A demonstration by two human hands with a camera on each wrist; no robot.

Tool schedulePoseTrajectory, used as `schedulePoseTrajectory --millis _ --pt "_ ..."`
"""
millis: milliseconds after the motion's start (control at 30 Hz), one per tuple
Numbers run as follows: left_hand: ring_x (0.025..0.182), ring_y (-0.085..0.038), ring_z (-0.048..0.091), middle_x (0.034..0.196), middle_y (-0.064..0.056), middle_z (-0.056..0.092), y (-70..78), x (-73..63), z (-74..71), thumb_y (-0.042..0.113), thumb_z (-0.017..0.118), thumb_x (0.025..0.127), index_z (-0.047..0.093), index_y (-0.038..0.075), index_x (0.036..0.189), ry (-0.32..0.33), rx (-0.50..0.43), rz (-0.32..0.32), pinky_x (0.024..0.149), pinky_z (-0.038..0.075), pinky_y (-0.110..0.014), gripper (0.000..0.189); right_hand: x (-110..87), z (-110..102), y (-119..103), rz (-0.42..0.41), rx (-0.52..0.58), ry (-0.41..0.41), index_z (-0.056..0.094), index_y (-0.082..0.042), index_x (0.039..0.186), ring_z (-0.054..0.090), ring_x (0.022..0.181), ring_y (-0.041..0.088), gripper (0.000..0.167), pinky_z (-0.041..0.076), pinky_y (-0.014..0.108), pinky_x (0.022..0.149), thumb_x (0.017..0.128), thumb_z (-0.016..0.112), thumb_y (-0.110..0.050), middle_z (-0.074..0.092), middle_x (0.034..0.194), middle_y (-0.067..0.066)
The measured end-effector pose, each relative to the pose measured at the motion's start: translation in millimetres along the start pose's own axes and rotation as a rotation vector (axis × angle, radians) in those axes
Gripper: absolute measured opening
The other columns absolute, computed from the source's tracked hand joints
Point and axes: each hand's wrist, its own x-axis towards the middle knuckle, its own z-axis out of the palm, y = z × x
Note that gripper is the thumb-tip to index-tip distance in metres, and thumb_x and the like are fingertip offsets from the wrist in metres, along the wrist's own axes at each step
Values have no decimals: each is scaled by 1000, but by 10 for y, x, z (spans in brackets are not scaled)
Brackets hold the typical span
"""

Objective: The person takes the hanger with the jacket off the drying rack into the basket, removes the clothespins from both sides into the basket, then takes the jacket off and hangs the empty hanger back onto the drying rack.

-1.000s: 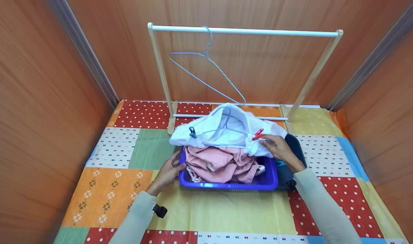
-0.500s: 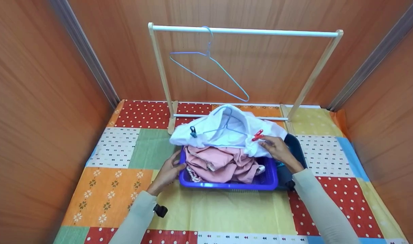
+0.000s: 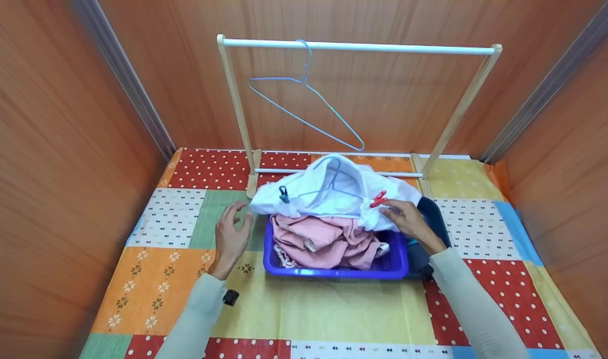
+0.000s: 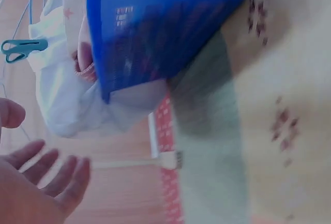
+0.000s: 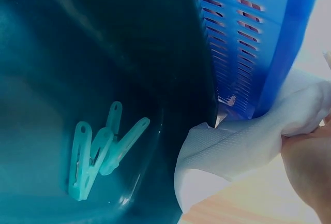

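A white garment point(image 3: 398, 189) lies over the back of a purple basket point(image 3: 334, 273), with a blue wire hanger inside its neck opening. A red clothespin point(image 3: 379, 198) clips its right side and a dark teal clothespin point(image 3: 283, 194) its left. Beside the red clothespin, my right hand point(image 3: 408, 219) pinches the cloth; its fingertips are partly hidden. My left hand point(image 3: 231, 239) is off the basket, fingers spread and slightly bent, just left of the garment and holding nothing. A pink garment point(image 3: 329, 242) lies crumpled in the basket.
Behind stands a drying rack point(image 3: 383, 47) with a bare blue hanger point(image 3: 329, 103) on its bar. A dark teal basin point(image 3: 436, 214) at the basket's right holds loose clothespins point(image 5: 88, 162). Patchwork cloth point(image 3: 354, 309) covers the surface; wooden panels point(image 3: 45, 149) enclose it.
My left hand has let go of the basket's left rim and moved up and left, beside the garment's left end. My right hand stays at the red clothespin. The bare hanger sways slightly.
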Motion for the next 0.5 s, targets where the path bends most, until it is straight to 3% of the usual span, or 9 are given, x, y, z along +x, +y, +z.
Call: schedulePoseTrajectory --millis 100,233,400,500 --pt "123 -33 57 130 -16 63 111 66 20 9 66 91 66 4 124 8 30 162 100 49 -48 33 -1 6 -8 10 11 0 75 -6 105 63 97 4 16 45 12 85 93 66 -10 75 107 11" --pt "123 -33 57 130 -15 65 209 145 89 12 66 93 66 5 126 -26 103 280 107 44 -48 34 1 23 -24 31 8 10 75 -5 105 64 97 9 16 43 9 85 92 66 -6 75 107 13" --pt "122 -34 59 128 -13 66 242 210 187 15 65 94 66 6 127 -87 192 374 105 46 -49 34 -9 47 -56 44 -17 39 74 2 104 66 95 21 16 43 9 83 91 64 1 73 106 19" --pt "122 -32 60 127 -12 67 233 234 239 17 65 94 66 8 127 -123 223 382 104 47 -48 33 -13 46 -58 52 -19 32 74 1 105 66 98 25 17 43 10 85 91 64 0 73 107 18"
